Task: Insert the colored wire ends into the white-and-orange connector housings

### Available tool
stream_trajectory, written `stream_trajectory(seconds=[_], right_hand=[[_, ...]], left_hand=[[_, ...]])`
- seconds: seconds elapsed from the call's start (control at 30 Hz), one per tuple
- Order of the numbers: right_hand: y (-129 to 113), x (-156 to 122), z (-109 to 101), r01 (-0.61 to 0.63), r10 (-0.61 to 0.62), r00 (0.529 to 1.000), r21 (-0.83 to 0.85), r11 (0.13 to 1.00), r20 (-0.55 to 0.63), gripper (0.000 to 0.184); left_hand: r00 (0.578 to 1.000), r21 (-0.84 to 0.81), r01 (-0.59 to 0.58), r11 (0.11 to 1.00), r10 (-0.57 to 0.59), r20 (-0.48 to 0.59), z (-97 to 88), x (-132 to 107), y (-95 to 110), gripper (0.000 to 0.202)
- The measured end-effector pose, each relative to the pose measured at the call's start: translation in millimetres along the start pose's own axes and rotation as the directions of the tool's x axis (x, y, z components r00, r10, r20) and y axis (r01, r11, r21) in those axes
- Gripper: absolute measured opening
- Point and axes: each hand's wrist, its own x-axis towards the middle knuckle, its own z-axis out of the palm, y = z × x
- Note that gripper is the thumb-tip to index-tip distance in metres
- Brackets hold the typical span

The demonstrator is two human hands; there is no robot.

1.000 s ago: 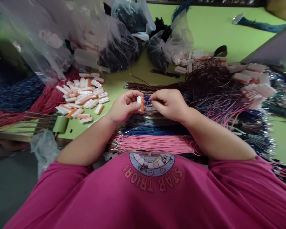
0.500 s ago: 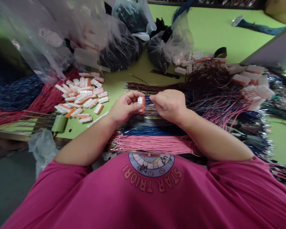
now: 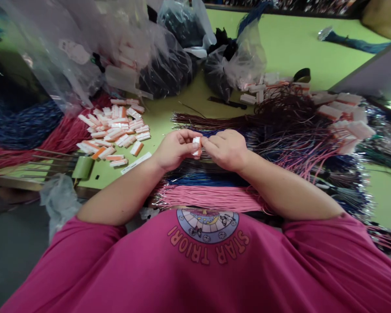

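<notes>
My left hand (image 3: pixel 174 150) pinches a small white and orange connector (image 3: pixel 197 145) over the middle of the green table (image 3: pixel 289 43). Right against it, my right hand (image 3: pixel 226 150) has its fingers closed at the connector's right side; the blue wires it held are hidden now by the fingers. Under both hands lie flat bundles of wires: dark ones, blue ones (image 3: pixel 205 179) and pink ones (image 3: pixel 211 196) nearest my body.
A heap of white and orange connectors (image 3: pixel 112 130) lies at the left. Clear plastic bags (image 3: pixel 169 56) of dark parts stand at the back. Tangled wires with fitted connectors (image 3: pixel 345 117) spread to the right. A green tape roll (image 3: pixel 82 168) sits near the left edge.
My right hand has closed in on the connector, so the short blue wire stretch between the hands no longer shows. Both hands sit slightly lower in view.
</notes>
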Motion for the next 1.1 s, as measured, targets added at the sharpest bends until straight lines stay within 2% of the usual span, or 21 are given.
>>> stream_trajectory(seconds=[0.1,0.17,0.27,0.37,0.43,0.5,0.57,0.6,0.67,0.77,0.83,0.9,1.0,1.1], right_hand=[[-1,2,5,-0.112,0.112,0.994,-0.006,0.994,-0.02,0.049],[-3,4,6,-0.163,0.163,0.987,-0.015,0.987,0.01,0.045],[-4,6,3,-0.152,0.154,0.985,-0.023,0.988,0.084,0.042],[2,9,-3,-0.163,0.162,0.981,0.007,0.987,0.109,0.039],[11,9,-7,-0.166,0.159,0.984,0.081,0.983,0.085,0.038],[20,7,-11,-0.143,0.145,0.989,0.167,0.976,0.002,0.039],[26,4,-13,-0.123,0.14,0.987,0.186,0.975,-0.08,0.041],[28,3,-14,-0.123,0.137,0.988,0.163,0.979,-0.072,0.04],[28,1,-13,-0.124,0.117,0.99,0.087,0.988,0.079,0.037],[22,1,-9,-0.097,0.087,0.927,0.009,0.995,0.364,0.03],[20,2,-7,-0.103,0.101,0.911,-0.017,0.995,0.401,0.033],[20,3,-10,-0.132,0.126,0.919,-0.009,0.991,0.373,0.034],[27,3,-20,-0.181,0.126,0.902,0.096,0.979,0.413,0.028],[38,-1,-31,-0.176,0.048,0.894,0.25,0.952,0.446,0.028]], left_hand=[[0.997,-0.014,-0.026,1.0,0.025,-0.073,1.2,0,0,0.045],[0.995,-0.006,-0.035,0.999,0.035,-0.088,1.5,1,-1,0.045],[0.998,0.05,-0.03,0.998,0.033,-0.051,1.4,1,-2,0.04],[0.997,0.102,-0.06,0.993,0.065,-0.051,-1.0,1,-1,0.034],[0.99,0.157,-0.095,0.983,0.11,-0.091,-5.2,3,3,0.031],[0.974,0.219,-0.13,0.967,0.166,-0.155,-11.7,7,6,0.028],[0.946,0.253,-0.158,0.955,0.22,-0.239,-19.2,13,8,0.027],[0.929,0.256,-0.166,0.952,0.238,-0.282,-22.6,15,9,0.027],[0.905,0.261,-0.163,0.951,0.25,-0.343,-27.5,19,10,0.027],[0.897,0.27,-0.15,0.951,0.246,-0.368,-28.6,20,11,0.027],[0.904,0.273,-0.147,0.951,0.241,-0.354,-27.1,19,12,0.027],[0.911,0.276,-0.147,0.95,0.239,-0.337,-26.4,18,13,0.027],[0.916,0.273,-0.148,0.95,0.236,-0.324,-28.3,17,13,0.028],[0.924,0.272,-0.146,0.951,0.229,-0.305,-30.8,17,14,0.03]])
